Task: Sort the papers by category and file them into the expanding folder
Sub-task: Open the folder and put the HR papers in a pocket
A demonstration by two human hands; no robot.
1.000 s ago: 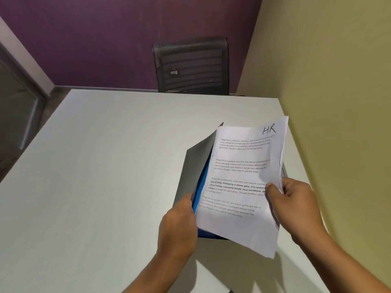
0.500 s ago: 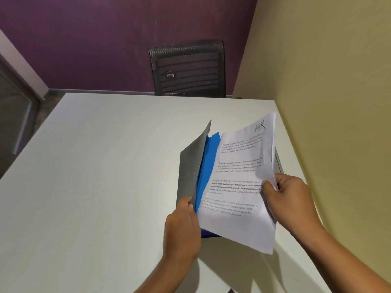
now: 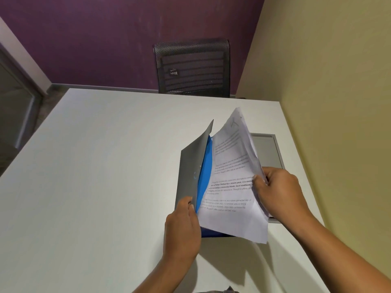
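Note:
An expanding folder with a grey cover point(image 3: 193, 166) and blue dividers point(image 3: 205, 174) stands open at the right side of the white table point(image 3: 95, 166). My left hand point(image 3: 183, 227) grips the lower edge of the grey cover and holds it pulled to the left. A thin stack of white printed papers point(image 3: 230, 187) with a handwritten mark near its top corner is tilted steeply upright against the blue dividers. My right hand point(image 3: 279, 191) pinches the stack's right edge. The folder's lower part is hidden behind the papers.
A grey inset panel point(image 3: 266, 151) lies in the tabletop behind my right hand. A black mesh chair point(image 3: 192, 68) stands at the table's far edge against the purple wall. A yellow wall point(image 3: 338, 102) runs close along the table's right side.
My right hand has swung the papers from facing me to a steep, edge-on tilt beside the blue dividers. My left hand has pulled the grey cover wider, showing more blue.

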